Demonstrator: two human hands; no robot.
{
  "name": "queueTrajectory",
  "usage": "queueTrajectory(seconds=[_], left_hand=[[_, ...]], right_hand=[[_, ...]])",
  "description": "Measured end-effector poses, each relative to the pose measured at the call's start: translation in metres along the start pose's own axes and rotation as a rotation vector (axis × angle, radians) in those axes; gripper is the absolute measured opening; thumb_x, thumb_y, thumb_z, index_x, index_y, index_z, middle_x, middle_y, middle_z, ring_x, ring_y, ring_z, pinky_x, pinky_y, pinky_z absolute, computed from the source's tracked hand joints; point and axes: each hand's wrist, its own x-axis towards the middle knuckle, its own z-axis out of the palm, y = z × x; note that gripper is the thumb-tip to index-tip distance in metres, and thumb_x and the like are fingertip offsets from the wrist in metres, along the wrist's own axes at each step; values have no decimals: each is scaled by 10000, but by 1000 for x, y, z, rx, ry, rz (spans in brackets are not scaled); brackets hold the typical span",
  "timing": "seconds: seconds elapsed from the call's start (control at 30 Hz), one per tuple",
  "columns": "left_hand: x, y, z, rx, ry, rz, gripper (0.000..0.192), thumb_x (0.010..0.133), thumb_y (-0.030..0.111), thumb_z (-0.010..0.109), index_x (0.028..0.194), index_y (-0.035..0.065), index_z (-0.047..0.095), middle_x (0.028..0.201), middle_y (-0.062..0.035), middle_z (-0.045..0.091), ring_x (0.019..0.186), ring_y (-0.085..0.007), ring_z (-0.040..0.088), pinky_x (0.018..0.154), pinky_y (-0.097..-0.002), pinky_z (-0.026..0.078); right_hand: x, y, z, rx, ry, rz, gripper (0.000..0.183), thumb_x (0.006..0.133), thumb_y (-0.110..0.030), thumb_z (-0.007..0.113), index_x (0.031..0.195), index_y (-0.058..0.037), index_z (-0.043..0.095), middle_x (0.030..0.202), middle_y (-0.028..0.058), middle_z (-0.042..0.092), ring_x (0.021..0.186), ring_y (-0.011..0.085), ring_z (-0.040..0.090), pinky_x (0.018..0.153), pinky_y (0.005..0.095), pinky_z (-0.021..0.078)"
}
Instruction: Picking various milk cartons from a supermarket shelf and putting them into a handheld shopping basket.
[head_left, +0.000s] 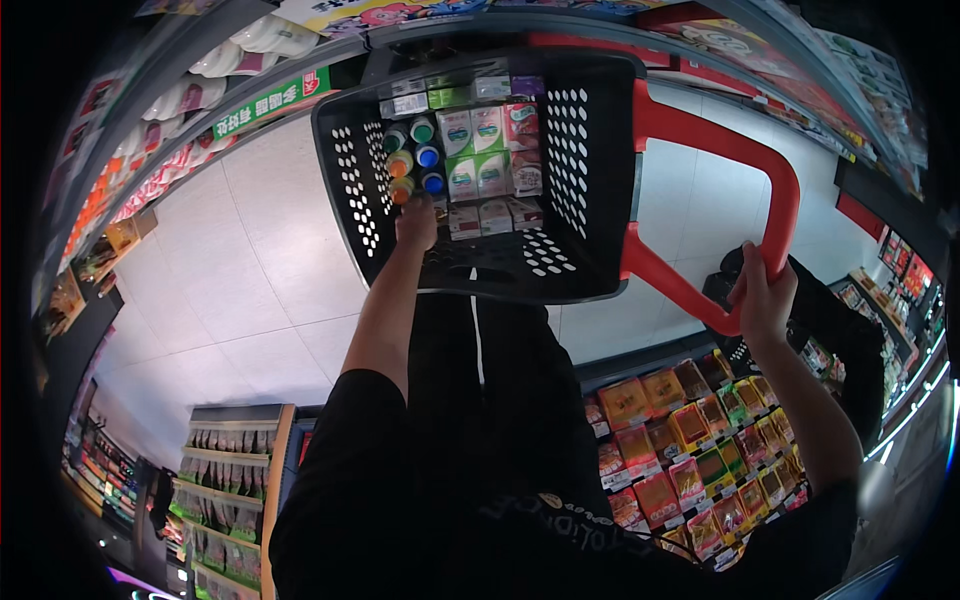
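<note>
A black plastic shopping basket (480, 281) with a red handle (784, 172) lies before me. My right hand (765, 292) grips the handle's lower outer corner. Inside the basket, my left hand (417, 223) reaches down beside an orange-capped bottle (400, 190); its fingertips are partly hidden, so I cannot tell whether it holds anything. Bottles with green caps (421, 130) and blue caps (428, 156) stand alongside. To their right are rows of small white-and-green cartons (474, 176), pink-and-red cartons (523, 127) and more small packs (480, 218).
Store shelves (345, 49) with packaged goods run past the basket's far side. A rack of bright snack packs (690, 450) is at lower right, a shelf unit of hanging bags (229, 487) at lower left. Pale floor tiles (232, 262) show between. Someone in dark clothing (847, 330) is at right.
</note>
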Motion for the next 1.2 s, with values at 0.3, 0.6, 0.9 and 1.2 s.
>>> queueTrajectory(seconds=[0.3, 0.6, 0.9, 1.2], left_hand=[[38, -13, 18, 46, -118, 14, 377, 857, 128, 593, 1222, 61, 524, 1244, -160, 577, 1135, -344, 585, 911, -452, 498], [48, -7, 19, 150, -8, -2, 297, 892, 156, 540, 1171, 82, 608, 1217, -132, 591, 1163, -311, 568, 962, -422, 471], [-12, -26, -22, -305, 156, -236, 441, 845, 171, 599, 1272, 92, 516, 1318, -180, 517, 1226, -357, 515, 941, -483, 472], [-141, 26, -165, -245, 241, 103, 354, 744, 238, 719, 1031, 45, 646, 936, -225, 652, 904, -369, 666, 809, -458, 538]], right_hand=[[2, 5, -6, 37, 16, -14, 252, 944, -214, 596, 764, -57, 519, 494, -4, 476, 398, 88, 470, 396, 246, 357], [-2, -5, -4, 103, -33, 71, 224, 937, -186, 603, 819, -24, 503, 516, 6, 475, 412, 96, 490, 404, 266, 391], [-8, -30, 1, 102, -59, -9, 237, 916, -201, 605, 826, 9, 541, 553, 25, 500, 440, 119, 526, 423, 287, 432], [-10, -8, -12, -57, 67, -183, 314, 870, -267, 616, 857, 46, 628, 684, 234, 631, 679, 417, 643, 638, 468, 504]])
